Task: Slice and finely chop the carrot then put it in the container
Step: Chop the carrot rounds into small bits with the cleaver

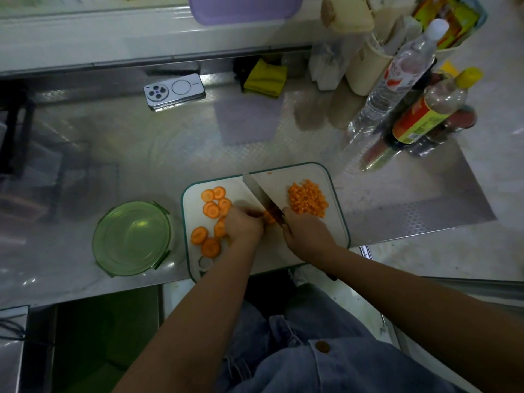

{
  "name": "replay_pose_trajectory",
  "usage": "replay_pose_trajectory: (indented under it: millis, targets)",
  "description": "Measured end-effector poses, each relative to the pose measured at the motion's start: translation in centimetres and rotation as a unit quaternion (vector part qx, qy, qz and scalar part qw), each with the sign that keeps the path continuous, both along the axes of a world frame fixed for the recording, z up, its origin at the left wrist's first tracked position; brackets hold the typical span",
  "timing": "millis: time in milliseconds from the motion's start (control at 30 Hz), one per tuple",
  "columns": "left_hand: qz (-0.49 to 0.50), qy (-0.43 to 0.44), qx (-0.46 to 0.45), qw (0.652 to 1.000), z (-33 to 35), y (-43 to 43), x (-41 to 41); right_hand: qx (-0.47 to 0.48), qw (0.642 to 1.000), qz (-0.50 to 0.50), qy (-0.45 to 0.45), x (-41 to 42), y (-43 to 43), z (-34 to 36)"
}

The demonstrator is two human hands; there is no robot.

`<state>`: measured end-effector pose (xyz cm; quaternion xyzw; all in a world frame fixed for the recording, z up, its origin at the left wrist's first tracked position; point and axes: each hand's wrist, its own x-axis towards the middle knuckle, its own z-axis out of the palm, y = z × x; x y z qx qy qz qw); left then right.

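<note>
A white cutting board (283, 177) with a teal rim lies at the counter's front edge. Several round carrot slices (211, 209) are scattered on its left half. A heap of finely chopped carrot (307, 198) sits on its right half. My left hand (245, 225) holds a few carrot pieces (269, 217) down with curled fingers, right beside the blade. My right hand (307, 232) grips the handle of a knife (259, 191), whose blade points away from me and rests on those pieces. A round green container (131, 238) stands left of the board.
A phone (174, 92) lies on the steel counter at the back. A yellow cloth (265, 78), a clear water bottle (397, 78), a dark sauce bottle (425, 114) and cream tubs stand at the back right. A lilac lid (243, 8) sits on the rear ledge.
</note>
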<state>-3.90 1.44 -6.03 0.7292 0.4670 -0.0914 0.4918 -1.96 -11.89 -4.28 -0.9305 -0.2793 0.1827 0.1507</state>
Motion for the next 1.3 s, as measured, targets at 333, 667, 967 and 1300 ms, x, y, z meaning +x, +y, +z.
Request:
replay_pose_trajectory:
  millis: [333, 667, 967, 1300]
  targets:
    - [-0.001, 0.021, 0.006, 1.000, -0.4, 0.1, 0.3, -0.032, 0.999, -0.018, 0.029, -0.3, 0.7, -0.4]
    - [-0.020, 0.007, 0.024, 0.999, -0.4, 0.0, 0.0, 0.003, 1.000, -0.019, -0.003, 0.3, 0.6, -0.8]
    - [-0.018, 0.012, 0.039, 0.999, -0.3, 0.1, -0.1, 0.018, 1.000, 0.007, 0.003, -0.2, -0.1, 0.0]
    - [-0.017, 0.009, 0.035, 0.999, -0.4, 0.0, -0.1, -0.004, 0.999, -0.013, 0.034, -0.1, 0.5, -1.2]
